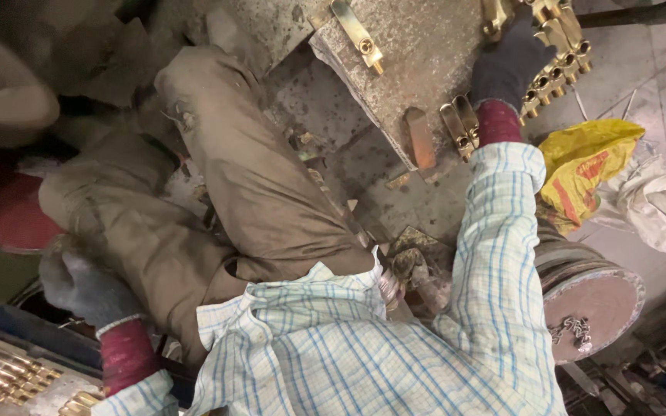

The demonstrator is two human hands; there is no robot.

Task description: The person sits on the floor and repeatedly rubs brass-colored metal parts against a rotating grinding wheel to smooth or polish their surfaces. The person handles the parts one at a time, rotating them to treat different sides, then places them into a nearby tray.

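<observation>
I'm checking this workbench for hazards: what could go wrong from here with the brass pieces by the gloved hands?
The right hand reaches among a crowded row of brass fittings; a nudge might topple them. Two brass pieces sit near the stone slab edge and may slide off.

Grimy grey concrete floor (641,69); worn stone slab (418,54); dim, warm light; cluttered dark edges.

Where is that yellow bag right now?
The yellow bag lies on the floor at the right of the head view, beside the checked sleeve, next to a crumpled white cloth.
</observation>
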